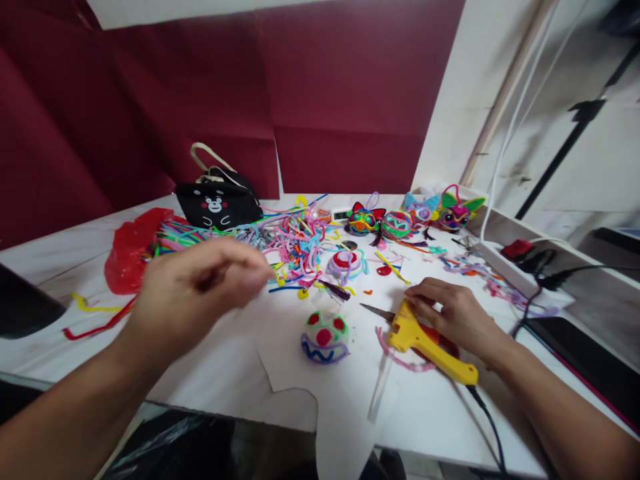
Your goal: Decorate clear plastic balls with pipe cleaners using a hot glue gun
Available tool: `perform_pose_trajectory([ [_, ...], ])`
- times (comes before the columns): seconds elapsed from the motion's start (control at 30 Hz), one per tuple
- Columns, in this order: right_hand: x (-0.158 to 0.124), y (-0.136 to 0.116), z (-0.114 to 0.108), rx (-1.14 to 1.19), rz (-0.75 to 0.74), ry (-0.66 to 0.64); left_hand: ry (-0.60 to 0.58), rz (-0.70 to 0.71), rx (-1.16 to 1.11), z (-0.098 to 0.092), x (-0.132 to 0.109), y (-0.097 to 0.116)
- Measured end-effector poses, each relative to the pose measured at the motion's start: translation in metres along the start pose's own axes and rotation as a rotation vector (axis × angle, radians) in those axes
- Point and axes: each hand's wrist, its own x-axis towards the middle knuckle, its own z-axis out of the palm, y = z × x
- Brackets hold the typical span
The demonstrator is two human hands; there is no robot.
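Observation:
My left hand (200, 287) is raised over the left part of the table, its fingers curled in and slightly blurred. Whether it holds anything is hidden. On the right, my right hand (450, 307) has its bent fingertips pressed together at the yellow glue gun (430, 350); what they grip is unclear. The glue gun lies across scissors, whose dark blades (377, 311) point left. Between the hands rests a round face ornament (325, 335) with red spots, green edging, and a purple and blue mouth. A yellow pipe cleaner (391, 265) ends near my right fingertips.
Pipe cleaners (300, 240) lie heaped behind my left hand, beside a red plastic bag (135, 250) and a black bear-face bag (215, 203). Several finished ornaments (397, 225) line the back. A power strip (525, 270) and a phone (580, 360) are at the right. White paper (345, 407) overhangs the front edge.

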Motion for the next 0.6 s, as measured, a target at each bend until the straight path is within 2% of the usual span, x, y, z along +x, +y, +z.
perform_pose_trajectory([
  [0.13, 0.0, 0.001, -0.001, 0.007, 0.009, 0.002, -0.085, -0.062, 0.005, 0.018, 0.039, -0.059],
  [0.23, 0.0, 0.002, -0.001, 0.021, 0.009, 0.022, -0.074, -0.079, 0.161, 0.025, 0.056, -0.105],
  [0.3, 0.0, 0.003, -0.001, 0.028, 0.003, 0.033, -0.102, -0.048, 0.301, 0.025, 0.061, -0.128],
  [0.4, -0.001, 0.005, -0.001, 0.023, 0.001, 0.023, -0.23, -0.014, 0.388, 0.027, 0.059, -0.145],
  [0.5, -0.002, 0.006, -0.001, 0.028, 0.005, 0.012, -0.444, 0.058, 0.474, 0.035, 0.052, -0.15],
  [0.6, -0.002, 0.006, -0.001, 0.031, 0.006, 0.008, -0.592, 0.134, 0.55, 0.044, 0.043, -0.151],
])
